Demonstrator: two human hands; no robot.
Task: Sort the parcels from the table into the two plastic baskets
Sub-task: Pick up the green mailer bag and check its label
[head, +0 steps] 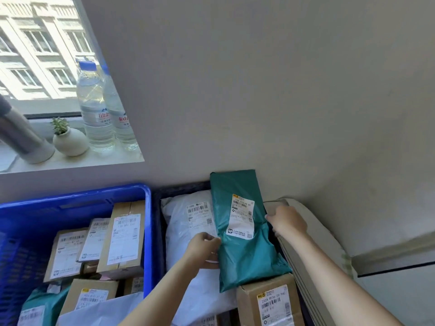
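**Settling the teal mailer into the dark basket**

I should lay the teal mailer (244,231) flat on the white mailer (188,222), inside the dark basket (157,208) at lower centre, before letting go. My left hand (204,249) pinches its left edge; my right hand (288,221) grips its right edge, both forearms reaching up from the bottom of the frame.

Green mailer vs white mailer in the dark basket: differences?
The green mailer lies on top, gripped at both edges by the left hand and right hand; the white mailer lies beneath, partly covered. Green looks narrower, white wider. Both are soft bags with white labels.
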